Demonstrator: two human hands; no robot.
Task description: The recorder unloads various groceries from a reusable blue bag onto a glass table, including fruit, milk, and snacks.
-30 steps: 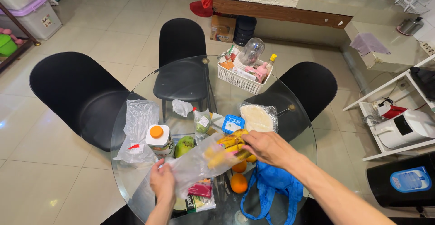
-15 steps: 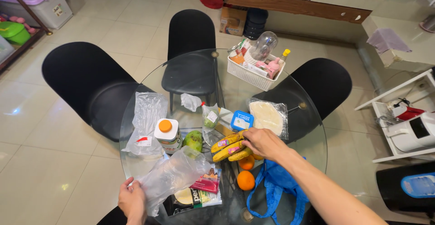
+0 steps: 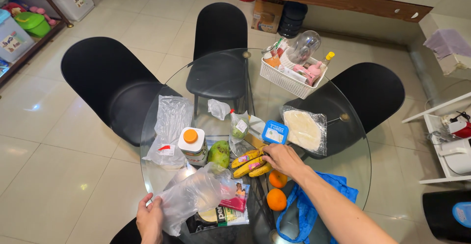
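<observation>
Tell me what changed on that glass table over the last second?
The left hand drew the clear plastic bag away from the bananas, down toward the near edge of the glass table, and holds it there. The right hand, which gripped the bananas inside the bag, now rests on them out in the open. The white bottle, mango, oranges and white basket stayed put.

1. Bright, even indoor light; glossy floor tiles left of the glass table (image 3: pixel 343 175) show pale glare patches.
2. Shadows stay soft beneath that table.
3. Focus sharp; edges curve slightly.
</observation>
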